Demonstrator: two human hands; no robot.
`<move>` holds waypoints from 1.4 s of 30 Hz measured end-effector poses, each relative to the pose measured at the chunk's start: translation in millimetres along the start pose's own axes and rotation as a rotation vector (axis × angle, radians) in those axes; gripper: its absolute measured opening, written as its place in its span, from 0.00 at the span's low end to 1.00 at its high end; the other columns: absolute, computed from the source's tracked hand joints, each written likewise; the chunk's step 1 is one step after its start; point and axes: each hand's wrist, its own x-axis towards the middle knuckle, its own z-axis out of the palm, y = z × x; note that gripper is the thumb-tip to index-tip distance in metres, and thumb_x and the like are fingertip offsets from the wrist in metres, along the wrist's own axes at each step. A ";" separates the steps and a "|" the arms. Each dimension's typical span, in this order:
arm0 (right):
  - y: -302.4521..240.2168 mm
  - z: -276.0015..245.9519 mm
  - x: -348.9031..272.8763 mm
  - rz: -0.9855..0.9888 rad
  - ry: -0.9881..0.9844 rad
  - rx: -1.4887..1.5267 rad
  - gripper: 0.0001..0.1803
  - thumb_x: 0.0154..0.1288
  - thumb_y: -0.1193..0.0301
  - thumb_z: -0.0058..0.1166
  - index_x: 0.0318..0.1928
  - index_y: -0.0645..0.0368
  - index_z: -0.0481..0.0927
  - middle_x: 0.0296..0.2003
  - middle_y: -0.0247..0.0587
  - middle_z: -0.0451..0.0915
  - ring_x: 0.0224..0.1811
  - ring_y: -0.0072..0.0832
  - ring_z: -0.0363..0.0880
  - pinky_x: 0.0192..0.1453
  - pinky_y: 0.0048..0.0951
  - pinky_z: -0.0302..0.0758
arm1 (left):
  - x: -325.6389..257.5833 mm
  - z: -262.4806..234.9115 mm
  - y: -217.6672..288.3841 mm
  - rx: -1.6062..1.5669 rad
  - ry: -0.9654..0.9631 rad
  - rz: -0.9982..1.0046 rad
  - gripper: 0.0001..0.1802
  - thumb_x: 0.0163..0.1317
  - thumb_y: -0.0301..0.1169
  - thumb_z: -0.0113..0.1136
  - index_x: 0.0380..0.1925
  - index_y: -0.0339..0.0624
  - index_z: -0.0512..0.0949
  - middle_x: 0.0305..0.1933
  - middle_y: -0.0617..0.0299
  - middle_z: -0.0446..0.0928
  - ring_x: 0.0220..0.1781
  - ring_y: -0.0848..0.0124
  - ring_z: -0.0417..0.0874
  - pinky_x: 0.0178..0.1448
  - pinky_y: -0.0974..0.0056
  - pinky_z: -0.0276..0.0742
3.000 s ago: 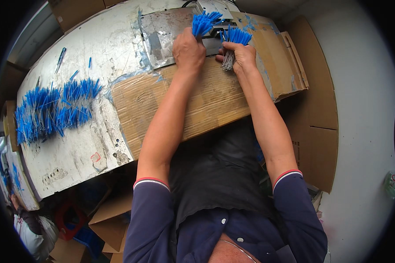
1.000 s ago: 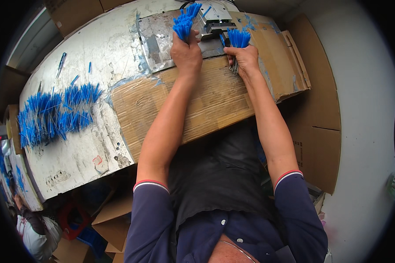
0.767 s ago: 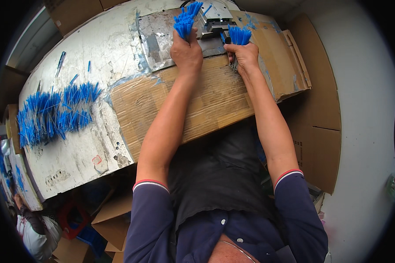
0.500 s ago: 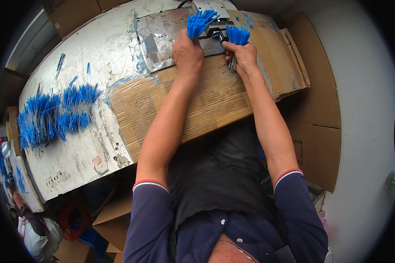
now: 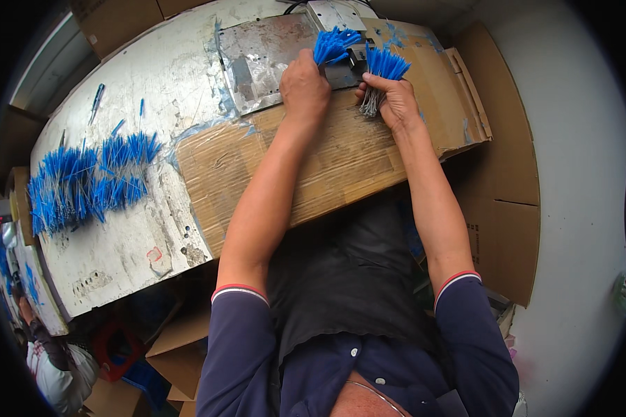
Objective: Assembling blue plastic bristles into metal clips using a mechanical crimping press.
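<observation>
My left hand (image 5: 306, 85) is closed round a bundle of thin blue-tipped wires (image 5: 335, 46), its blue ends fanning up past my fingers. To its right, my right hand (image 5: 398, 101) grips a second bundle of blue-tipped wires (image 5: 388, 64) between thumb and fingers. Below the thumb, this bundle's thin silvery stems hang out. A small metal fixture (image 5: 357, 55) stands between the two bundles, partly covered by them. Both hands are above the near edge of a worn metal plate (image 5: 257, 59) and a cardboard sheet (image 5: 285, 160).
Piles of blue-tipped wires (image 5: 62, 187) lie on the white worktable (image 5: 146, 243) at left, with a pen (image 5: 96, 104) behind. A white box (image 5: 335, 17) stands beyond the fixture. Large cardboard (image 5: 508, 167) leans at right. Another person (image 5: 59, 372) is at lower left.
Both hands have drawn slightly toward me and to the right with their bundles. The right-hand bundle now tilts more to the right, and more of its stems show.
</observation>
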 end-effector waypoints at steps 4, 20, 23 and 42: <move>0.0 -2.5 -2.0 0.033 -0.041 0.090 0.07 0.56 0.82 0.65 0.35 0.73 0.81 0.29 0.50 0.84 0.27 0.38 0.86 0.34 0.36 0.88 | 0.8 -2.0 4.4 0.002 -0.037 -0.016 0.08 0.59 0.25 0.60 0.39 0.40 0.75 0.32 0.46 0.81 0.38 0.46 0.82 0.43 0.45 0.75; 0.9 -2.8 -5.6 0.049 -0.052 0.007 0.06 0.53 0.83 0.66 0.33 0.71 0.82 0.28 0.47 0.83 0.27 0.35 0.85 0.32 0.38 0.90 | -2.1 -4.0 3.1 0.085 -0.095 0.163 0.12 0.53 0.19 0.56 0.38 0.37 0.77 0.36 0.48 0.80 0.44 0.47 0.82 0.49 0.47 0.76; -0.3 -1.9 -5.2 0.060 -0.072 -0.045 0.07 0.56 0.82 0.66 0.34 0.69 0.81 0.29 0.45 0.83 0.29 0.35 0.86 0.35 0.39 0.90 | -0.5 -2.0 1.6 0.004 -0.012 0.121 0.10 0.55 0.19 0.56 0.38 0.38 0.77 0.35 0.48 0.80 0.44 0.46 0.81 0.48 0.46 0.76; 0.2 22.0 -13.9 0.012 -0.072 -0.104 0.14 0.53 0.83 0.68 0.40 0.65 0.81 0.30 0.43 0.84 0.26 0.31 0.84 0.29 0.33 0.86 | -1.5 1.9 15.4 -0.671 -0.104 -0.205 0.08 0.69 0.30 0.62 0.44 0.39 0.81 0.27 0.65 0.79 0.26 0.78 0.76 0.32 0.67 0.74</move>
